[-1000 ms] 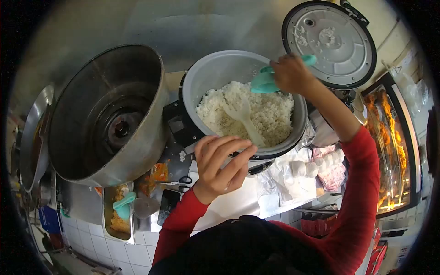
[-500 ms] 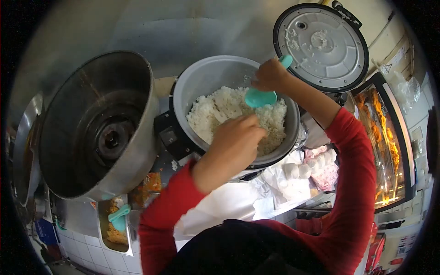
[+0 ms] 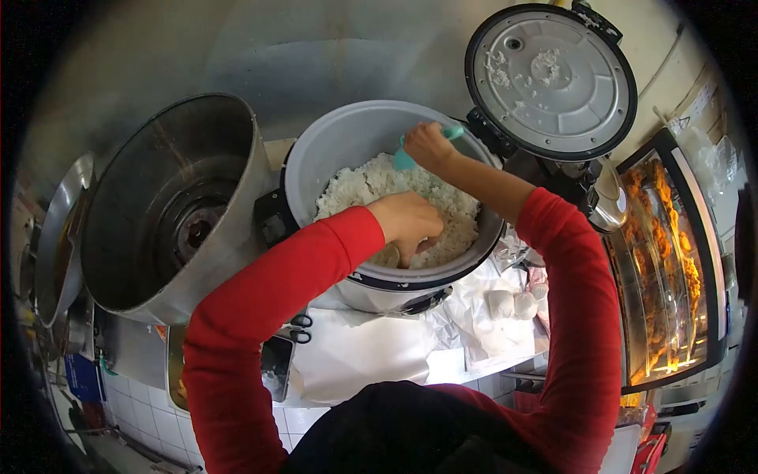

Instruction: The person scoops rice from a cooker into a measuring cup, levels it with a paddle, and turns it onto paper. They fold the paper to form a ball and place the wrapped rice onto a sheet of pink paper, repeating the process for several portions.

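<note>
Cooked white rice (image 3: pixel 359 183) fills the lower part of a large grey rice cooker pot (image 3: pixel 335 130). My right hand (image 3: pixel 429 147) is closed round a turquoise rice paddle (image 3: pixel 403 160), above the far side of the rice. The paddle's handle end pokes out on the right, and its head points down toward the rice. Down at the near side of the pot, my left hand (image 3: pixel 409 221) has its fingers bent against the rice. A small pale rounded edge shows beneath its palm, but what it holds is hidden.
The cooker's lid (image 3: pixel 553 87) stands raised at the back right, with rice stuck on it. A big empty metal drum (image 3: pixel 174 205) is to the left. White paper (image 3: pixel 359 355), scissors (image 3: pixel 300 328) and wrapped rolls (image 3: pixel 513 304) lie in front. A lit food display case (image 3: pixel 667 261) is at right.
My left hand has gone lower into the pot's near side, and the flat white piece beside it is now out of sight. My right hand moved left with the paddle, which has turned edge-on.
</note>
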Action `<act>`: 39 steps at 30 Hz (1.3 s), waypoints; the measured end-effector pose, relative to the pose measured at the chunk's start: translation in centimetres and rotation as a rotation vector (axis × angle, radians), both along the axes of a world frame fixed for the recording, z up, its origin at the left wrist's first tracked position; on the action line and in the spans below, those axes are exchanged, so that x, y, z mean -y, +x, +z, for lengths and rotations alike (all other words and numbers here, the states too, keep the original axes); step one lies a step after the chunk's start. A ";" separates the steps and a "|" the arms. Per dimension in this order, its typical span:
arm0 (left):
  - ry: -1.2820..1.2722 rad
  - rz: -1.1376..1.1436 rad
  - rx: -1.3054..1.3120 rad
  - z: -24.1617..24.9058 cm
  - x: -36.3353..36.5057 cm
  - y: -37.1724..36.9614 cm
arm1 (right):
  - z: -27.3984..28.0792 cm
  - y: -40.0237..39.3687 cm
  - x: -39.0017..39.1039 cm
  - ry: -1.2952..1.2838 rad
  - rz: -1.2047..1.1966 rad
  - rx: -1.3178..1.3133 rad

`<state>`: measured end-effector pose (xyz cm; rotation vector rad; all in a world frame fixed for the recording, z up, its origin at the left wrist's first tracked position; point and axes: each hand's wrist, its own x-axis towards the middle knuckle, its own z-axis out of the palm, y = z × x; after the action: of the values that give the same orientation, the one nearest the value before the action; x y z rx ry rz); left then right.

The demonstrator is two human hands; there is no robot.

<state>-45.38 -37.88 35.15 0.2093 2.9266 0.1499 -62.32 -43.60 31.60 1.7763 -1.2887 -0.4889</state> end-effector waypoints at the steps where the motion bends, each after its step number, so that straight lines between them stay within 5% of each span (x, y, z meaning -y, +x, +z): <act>1: -0.025 -0.020 -0.026 0.0 -0.1 0.2 | -0.4 -0.1 0.5 0.069 -0.035 0.030; 9: -0.110 0.146 -0.198 3.6 0.2 4.1 | 1.9 0.2 -0.4 0.540 -0.224 0.259; 12: -0.057 0.278 -0.522 2.7 2.7 7.3 | 4.4 1.5 -2.0 0.668 -0.382 0.236; 16: 0.023 0.529 -0.863 3.1 5.2 11.1 | 4.1 1.3 -3.0 0.560 -0.292 0.207; 19: 0.023 0.773 -0.823 4.2 4.9 12.6 | 3.8 3.1 -4.9 0.552 -0.245 0.156; 24: 0.021 0.803 -0.869 3.7 3.4 12.5 | 4.1 4.4 -8.0 0.501 -0.308 0.156; 27: 0.073 0.803 -0.848 3.5 2.6 12.5 | 4.1 3.9 -9.7 0.268 -0.024 0.134; 37: -0.015 1.071 -0.856 3.2 0.0 13.7 | 7.0 9.8 -14.0 0.234 0.150 0.268; 39: -0.125 0.976 -0.969 2.4 -0.1 13.7 | 6.7 10.8 -14.0 0.311 0.093 0.274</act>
<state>-31.66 -37.78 37.58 -1.5928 3.5910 -0.0171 -51.54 -29.58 38.29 2.2143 -1.3627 -0.4206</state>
